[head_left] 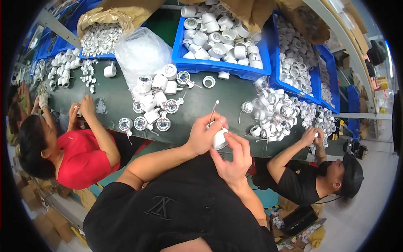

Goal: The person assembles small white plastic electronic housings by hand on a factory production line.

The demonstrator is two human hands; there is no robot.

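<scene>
Close in front of my chest, both hands grip one white round plastic housing (219, 140). My left hand (203, 135) wraps its far left side, the thumb pressed on top. With bent fingers, my right hand (234, 161) pinches it from the right. A thin reddish wire with a small white connector (217, 102) at its tip sticks up from between the left fingers. The inside of the housing is hidden by my fingers. Left of my hands lies a group of white housings (147, 103), some showing round, shiny inner parts and short wires.
A blue bin (178, 63) of white grilled housings stands at the far side of the green table (191, 109). Right of it, another blue bin (275, 77) holds white rings. Wired ring parts (273, 113) are heaped at right. Co-workers sit close on both sides, in red (86, 157) and black (300, 180).
</scene>
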